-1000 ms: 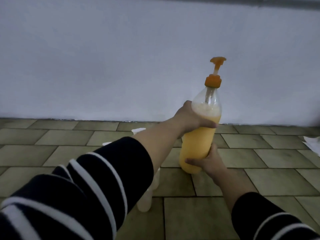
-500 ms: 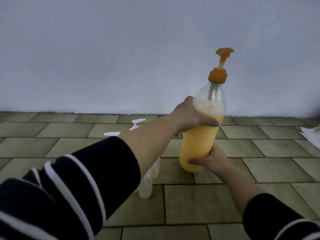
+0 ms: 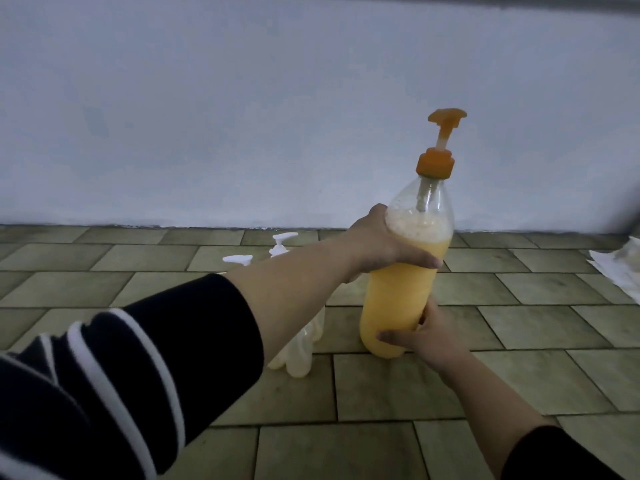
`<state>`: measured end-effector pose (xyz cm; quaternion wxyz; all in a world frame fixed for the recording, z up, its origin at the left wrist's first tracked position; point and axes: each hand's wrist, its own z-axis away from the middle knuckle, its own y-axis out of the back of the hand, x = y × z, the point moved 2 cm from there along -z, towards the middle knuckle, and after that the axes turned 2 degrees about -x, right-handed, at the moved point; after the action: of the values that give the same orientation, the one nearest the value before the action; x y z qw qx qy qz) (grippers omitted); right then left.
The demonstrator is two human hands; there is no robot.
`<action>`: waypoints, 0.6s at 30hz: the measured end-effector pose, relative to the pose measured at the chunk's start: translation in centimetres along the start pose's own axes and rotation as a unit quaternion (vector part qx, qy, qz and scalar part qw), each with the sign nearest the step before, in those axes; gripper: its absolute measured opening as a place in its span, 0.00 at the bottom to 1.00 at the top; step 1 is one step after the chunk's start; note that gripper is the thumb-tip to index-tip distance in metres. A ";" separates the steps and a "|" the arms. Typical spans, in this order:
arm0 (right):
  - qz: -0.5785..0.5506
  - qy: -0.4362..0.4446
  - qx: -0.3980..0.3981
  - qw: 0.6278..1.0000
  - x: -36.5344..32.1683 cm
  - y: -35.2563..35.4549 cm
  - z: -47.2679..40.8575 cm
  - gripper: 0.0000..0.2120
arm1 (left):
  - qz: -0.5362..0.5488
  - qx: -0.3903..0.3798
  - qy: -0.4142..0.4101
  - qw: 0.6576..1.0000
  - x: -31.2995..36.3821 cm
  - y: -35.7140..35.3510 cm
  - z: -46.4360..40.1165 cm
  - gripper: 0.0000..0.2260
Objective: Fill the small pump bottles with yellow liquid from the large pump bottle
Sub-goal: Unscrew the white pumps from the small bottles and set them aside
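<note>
The large clear pump bottle, mostly full of frothy yellow liquid and topped by an orange pump, stands slightly tilted on the tiled floor. My left hand grips it around the shoulder. My right hand holds it near the base, fingers wrapped round the front. Behind my left forearm stand small clear pump bottles with white pump heads; my arm hides most of them, so their fill level cannot be told.
A pale wall rises just behind the bottles. Crumpled white paper or cloth lies on the tiles at the far right. A dark blurred edge crosses the top right corner.
Both hands keep the same grip on the large bottle. The view has shifted a little, showing more of the small bottles' white pump heads.
</note>
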<state>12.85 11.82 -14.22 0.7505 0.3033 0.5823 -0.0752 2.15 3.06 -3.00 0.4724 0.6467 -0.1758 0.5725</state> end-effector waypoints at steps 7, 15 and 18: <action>0.169 -0.108 0.013 0.979 -1.6 -0.9 4.9 0.28 | -0.054 0.117 -0.051 0.990 1.4 6.4 7.1 0.29; 0.111 0.111 -0.032 0.987 -6.5 -8.9 4.7 0.24 | 0.007 0.316 -0.106 0.943 -6.6 9.1 16.4 0.10; 0.122 0.124 0.010 0.985 -6.5 -10.2 3.5 0.23 | 0.009 0.328 -0.066 0.942 -9.9 7.0 17.5 0.09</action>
<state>8.94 0.15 -11.48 0.6732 0.3864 0.6286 0.0488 4.01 -17.69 -7.28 0.2158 0.8005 -0.0149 0.5589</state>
